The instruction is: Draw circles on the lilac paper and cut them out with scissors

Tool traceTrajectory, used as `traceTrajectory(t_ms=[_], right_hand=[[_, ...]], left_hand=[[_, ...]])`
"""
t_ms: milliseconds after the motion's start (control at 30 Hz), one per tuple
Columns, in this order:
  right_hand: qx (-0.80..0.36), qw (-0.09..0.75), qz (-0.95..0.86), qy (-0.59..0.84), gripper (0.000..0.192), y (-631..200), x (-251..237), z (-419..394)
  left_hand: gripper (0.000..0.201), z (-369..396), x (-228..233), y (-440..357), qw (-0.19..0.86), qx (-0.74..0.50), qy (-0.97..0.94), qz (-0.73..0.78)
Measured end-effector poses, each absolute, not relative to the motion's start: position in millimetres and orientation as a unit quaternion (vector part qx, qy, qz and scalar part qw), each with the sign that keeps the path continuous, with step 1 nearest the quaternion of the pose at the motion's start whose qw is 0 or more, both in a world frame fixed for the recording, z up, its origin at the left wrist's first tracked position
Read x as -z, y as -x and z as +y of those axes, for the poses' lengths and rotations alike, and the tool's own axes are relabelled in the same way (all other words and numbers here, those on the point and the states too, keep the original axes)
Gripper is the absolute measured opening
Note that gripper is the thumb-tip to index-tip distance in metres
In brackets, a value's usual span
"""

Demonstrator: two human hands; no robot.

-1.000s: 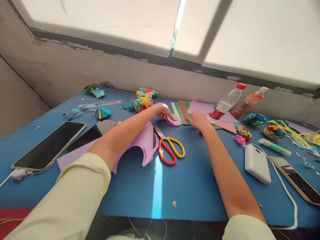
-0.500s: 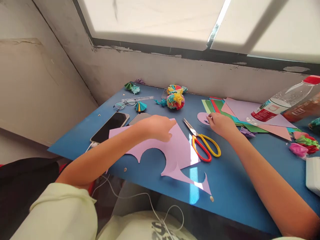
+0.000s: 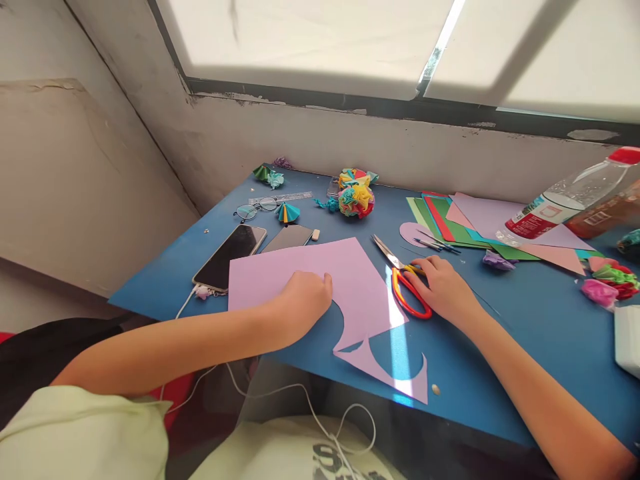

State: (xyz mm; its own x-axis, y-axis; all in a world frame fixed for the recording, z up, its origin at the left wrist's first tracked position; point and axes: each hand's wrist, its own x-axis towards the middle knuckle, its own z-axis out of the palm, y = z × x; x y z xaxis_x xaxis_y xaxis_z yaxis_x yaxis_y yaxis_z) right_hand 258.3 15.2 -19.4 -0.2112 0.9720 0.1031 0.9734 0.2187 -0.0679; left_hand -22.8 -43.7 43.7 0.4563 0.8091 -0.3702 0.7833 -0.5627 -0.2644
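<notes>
My left hand is closed at the near edge of a sheet of purple paper, beside its curved cut-out; its fingertips are partly hidden. A narrow purple offcut trails from the sheet towards the table's front edge. My right hand has its fingers round the yellow handle of the scissors. These lie on the table with blades pointing away to the left, their red handle loop in sight. Beyond them is a purple paper circle, with several pens lying over and beside it.
Two phones and eyeglasses lie at the left of the blue table. Paper flowers stand at the back. Coloured sheets are stacked at the right under a plastic bottle. A white cable hangs in front.
My right hand has left the purple circle and pens and come nearer, onto the scissors. My left hand has moved down the purple sheet to its cut edge.
</notes>
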Motion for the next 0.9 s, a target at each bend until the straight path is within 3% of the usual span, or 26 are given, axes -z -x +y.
traceTrajectory(t_ms=[100, 233, 467, 600, 900], right_hand=[[0.005, 0.068, -0.779, 0.623, 0.042, -259, 20, 15], [0.005, 0.073, -0.783, 0.618, 0.041, -260, 20, 14], [0.017, 0.079, -0.787, 0.612, 0.042, -261, 23, 14], [0.018, 0.085, -0.791, 0.605, 0.043, -263, 25, 15], [0.039, 0.115, -0.796, 0.593, 0.042, -265, 30, 15]], left_hand=[[0.06, -41, -48, 17, 0.003, -0.229, 0.852, -0.471], [0.025, -33, -66, 28, -0.034, -0.199, 0.845, -0.495], [0.048, 7, -80, 117, -0.003, -0.139, 0.609, -0.781], [0.059, 26, -59, 148, -0.067, -0.158, 0.578, -0.798], [0.04, 34, -58, 177, -0.179, -0.087, 0.593, -0.78]])
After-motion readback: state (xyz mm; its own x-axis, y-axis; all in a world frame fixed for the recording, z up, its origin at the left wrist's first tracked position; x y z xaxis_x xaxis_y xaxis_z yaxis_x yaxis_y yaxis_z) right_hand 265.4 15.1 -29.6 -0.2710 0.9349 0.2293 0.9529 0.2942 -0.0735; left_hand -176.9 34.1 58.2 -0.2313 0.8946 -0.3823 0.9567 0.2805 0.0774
